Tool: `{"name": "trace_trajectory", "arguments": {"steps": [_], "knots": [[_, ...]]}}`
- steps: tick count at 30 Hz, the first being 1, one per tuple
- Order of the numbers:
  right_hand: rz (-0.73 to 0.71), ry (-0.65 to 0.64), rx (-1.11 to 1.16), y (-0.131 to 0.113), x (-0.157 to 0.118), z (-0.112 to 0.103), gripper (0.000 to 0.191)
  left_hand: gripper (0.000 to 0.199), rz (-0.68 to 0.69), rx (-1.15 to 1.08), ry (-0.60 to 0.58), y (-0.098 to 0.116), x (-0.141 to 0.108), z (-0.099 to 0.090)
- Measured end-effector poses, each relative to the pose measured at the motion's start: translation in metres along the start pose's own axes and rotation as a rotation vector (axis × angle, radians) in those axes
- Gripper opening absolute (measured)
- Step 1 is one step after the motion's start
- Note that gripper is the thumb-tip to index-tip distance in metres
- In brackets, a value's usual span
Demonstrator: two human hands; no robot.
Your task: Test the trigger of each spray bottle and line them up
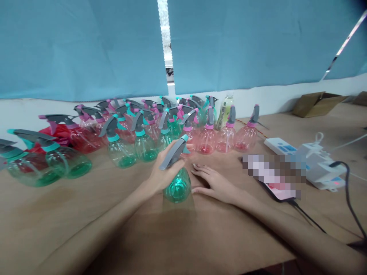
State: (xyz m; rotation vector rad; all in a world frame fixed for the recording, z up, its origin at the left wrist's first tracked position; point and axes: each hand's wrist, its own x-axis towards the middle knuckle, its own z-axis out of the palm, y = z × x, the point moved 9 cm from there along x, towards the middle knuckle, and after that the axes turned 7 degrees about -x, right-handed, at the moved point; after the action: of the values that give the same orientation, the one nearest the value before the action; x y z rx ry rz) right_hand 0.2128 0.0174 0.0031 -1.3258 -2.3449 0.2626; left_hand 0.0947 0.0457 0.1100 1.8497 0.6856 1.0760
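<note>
My left hand (164, 168) is wrapped round the neck of a green spray bottle (177, 187), just below its grey and teal spray head. The bottle is near the middle of the brown table (160, 233), its base tilted toward me. To the right of it, my right hand (213, 182) lies on the table with its fingers apart and nothing in them; its fingertips are close to the bottle. Behind both hands stand several pink spray bottles (206, 142) and several other green spray bottles (146, 147).
At the right lie a phone (272, 179) with a cable and a white power strip (279, 146) with plugged-in adapters (318, 164). An open cardboard box (314, 105) sits at the back right. A labelled bottle (225, 112) stands behind the spray bottles, and red plastic (59, 131) lies at the left.
</note>
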Motion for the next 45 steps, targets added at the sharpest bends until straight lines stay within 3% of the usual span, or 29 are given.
{"name": "trace_trajectory", "arguments": {"steps": [17,33,45], "knots": [[-0.02,0.028,0.003,-0.0006,-0.0006,-0.0008,0.073,0.033,0.045,-0.038,-0.01,0.0043,0.0024,0.0017],[-0.016,0.018,0.004,-0.0002,-0.001,0.0003,0.074,0.034,0.016,0.014,0.004,0.0054,0.0031,0.0],[-0.003,-0.003,-0.003,-0.0017,-0.0007,-0.0013,0.075,0.022,-0.007,0.074,0.053,0.0056,0.0037,-0.0029]]}}
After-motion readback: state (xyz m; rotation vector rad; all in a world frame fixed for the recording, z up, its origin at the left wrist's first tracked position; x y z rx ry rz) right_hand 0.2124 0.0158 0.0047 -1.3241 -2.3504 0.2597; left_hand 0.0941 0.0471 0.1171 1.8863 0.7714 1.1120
